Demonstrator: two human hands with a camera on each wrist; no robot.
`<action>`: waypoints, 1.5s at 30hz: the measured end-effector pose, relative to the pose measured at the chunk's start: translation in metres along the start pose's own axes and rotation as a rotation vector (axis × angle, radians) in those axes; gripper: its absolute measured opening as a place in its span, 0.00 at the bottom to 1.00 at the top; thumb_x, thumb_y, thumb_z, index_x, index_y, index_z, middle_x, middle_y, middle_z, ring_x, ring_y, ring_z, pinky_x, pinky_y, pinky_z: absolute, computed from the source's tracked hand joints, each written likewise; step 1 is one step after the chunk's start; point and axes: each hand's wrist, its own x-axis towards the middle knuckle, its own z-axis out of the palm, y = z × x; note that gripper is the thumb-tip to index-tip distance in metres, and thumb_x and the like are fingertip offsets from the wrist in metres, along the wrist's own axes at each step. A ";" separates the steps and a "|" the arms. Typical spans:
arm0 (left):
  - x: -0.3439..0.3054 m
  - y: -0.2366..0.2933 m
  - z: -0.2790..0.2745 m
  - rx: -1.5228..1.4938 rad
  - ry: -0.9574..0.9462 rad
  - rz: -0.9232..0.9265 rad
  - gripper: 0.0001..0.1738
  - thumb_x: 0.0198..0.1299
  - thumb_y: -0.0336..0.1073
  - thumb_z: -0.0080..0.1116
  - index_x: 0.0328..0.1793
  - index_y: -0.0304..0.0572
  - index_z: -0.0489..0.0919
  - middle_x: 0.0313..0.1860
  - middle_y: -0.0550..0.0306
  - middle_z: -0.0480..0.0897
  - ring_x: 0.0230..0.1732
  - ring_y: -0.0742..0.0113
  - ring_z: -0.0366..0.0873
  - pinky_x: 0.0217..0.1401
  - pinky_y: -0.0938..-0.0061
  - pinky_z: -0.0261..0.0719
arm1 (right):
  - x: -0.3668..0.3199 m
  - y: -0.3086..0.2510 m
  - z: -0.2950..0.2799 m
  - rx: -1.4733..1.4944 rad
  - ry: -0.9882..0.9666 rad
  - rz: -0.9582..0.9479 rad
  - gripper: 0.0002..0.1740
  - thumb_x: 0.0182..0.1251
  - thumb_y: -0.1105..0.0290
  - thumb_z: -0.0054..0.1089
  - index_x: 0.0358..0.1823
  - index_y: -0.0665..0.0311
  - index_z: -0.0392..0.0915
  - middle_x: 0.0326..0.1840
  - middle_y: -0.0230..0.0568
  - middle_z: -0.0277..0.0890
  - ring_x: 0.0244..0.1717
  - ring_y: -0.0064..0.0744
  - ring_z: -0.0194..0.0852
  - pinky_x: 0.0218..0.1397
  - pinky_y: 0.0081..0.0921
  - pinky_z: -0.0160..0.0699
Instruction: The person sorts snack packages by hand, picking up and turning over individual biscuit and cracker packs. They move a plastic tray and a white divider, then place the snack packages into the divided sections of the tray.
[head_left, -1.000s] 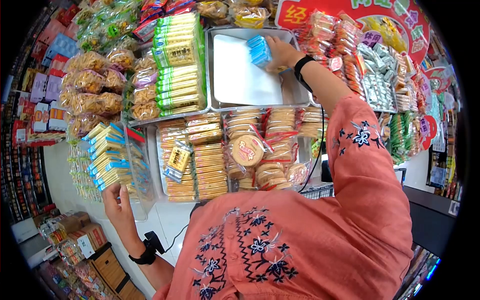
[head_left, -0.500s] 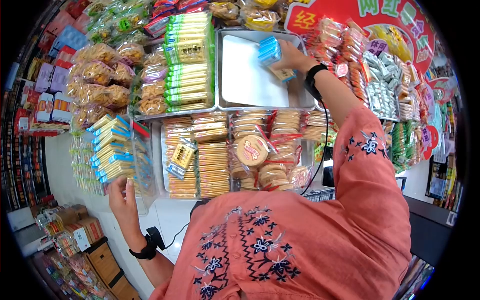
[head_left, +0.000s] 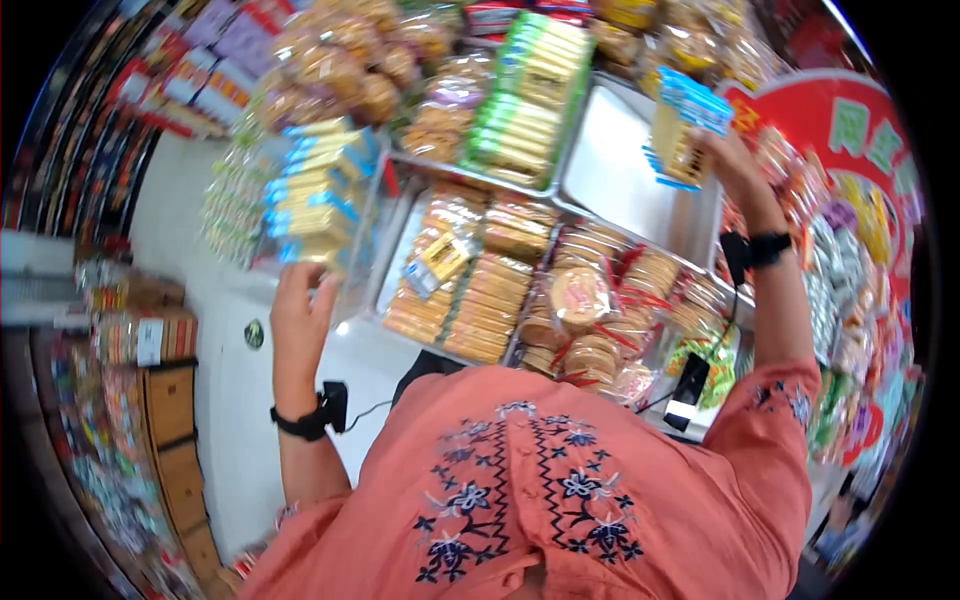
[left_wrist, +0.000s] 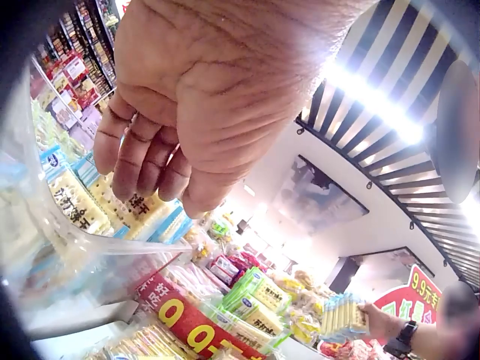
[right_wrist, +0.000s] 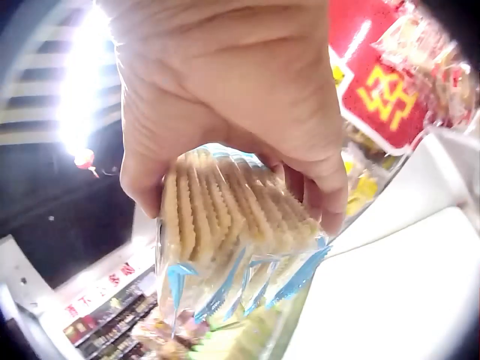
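My right hand [head_left: 742,172] grips a row of cracker packs [head_left: 676,150] in clear wrap with blue ends, held above the right part of a metal tray lined with a white sheet [head_left: 612,155]. From the right wrist, thumb and fingers span the two sides of these packs, whose ridged cracker edges face the camera. At the left, my left hand [head_left: 302,325] is at the near end of a clear bin filled with similar blue-ended packs [head_left: 315,195]. In the left wrist view its loosely bent fingers [left_wrist: 129,161] overlap the packs; nothing shows gripped in them.
Green-wrapped cracker packs [head_left: 530,100] stand left of the lined tray. Nearer my body, another tray holds rows of thin biscuits [head_left: 485,305] with a loose pack [head_left: 440,262] on top, beside bagged round biscuits [head_left: 580,298]. Bagged snacks [head_left: 340,60] and a red sign [head_left: 850,120] lie beyond.
My right hand has raised the packs from the tray and turned them, so their pale faces now show. The head view has swung, shifting the display rightward. The left hand stays by its bin.
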 end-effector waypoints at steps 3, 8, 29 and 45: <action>-0.006 -0.002 -0.004 -0.034 0.048 0.038 0.10 0.69 0.34 0.62 0.53 0.38 0.82 0.46 0.53 0.82 0.45 0.62 0.82 0.46 0.69 0.80 | -0.011 -0.033 0.032 0.022 -0.107 -0.015 0.35 0.68 0.50 0.64 0.69 0.67 0.73 0.63 0.35 0.77 0.63 0.27 0.72 0.69 0.30 0.67; -0.004 -0.007 -0.007 -0.140 0.058 0.084 0.11 0.68 0.35 0.63 0.52 0.36 0.81 0.46 0.50 0.82 0.44 0.59 0.82 0.47 0.68 0.80 | -0.042 -0.094 0.118 -0.090 -0.158 -0.140 0.42 0.63 0.47 0.69 0.71 0.67 0.71 0.60 0.37 0.80 0.59 0.28 0.76 0.67 0.29 0.71; 0.026 -0.094 -0.055 -0.315 0.014 0.109 0.15 0.69 0.37 0.63 0.54 0.33 0.79 0.46 0.45 0.82 0.47 0.50 0.83 0.50 0.61 0.80 | 0.081 -0.152 0.461 -1.173 -0.158 -0.814 0.53 0.36 0.53 0.80 0.63 0.80 0.69 0.54 0.62 0.76 0.55 0.59 0.78 0.53 0.49 0.83; 0.043 -0.106 -0.052 -0.333 -0.087 0.189 0.14 0.68 0.35 0.64 0.54 0.33 0.80 0.48 0.47 0.83 0.48 0.54 0.82 0.50 0.65 0.80 | 0.070 -0.099 0.466 -1.151 -0.034 -0.811 0.66 0.38 0.41 0.84 0.76 0.70 0.63 0.69 0.67 0.69 0.74 0.64 0.64 0.77 0.55 0.60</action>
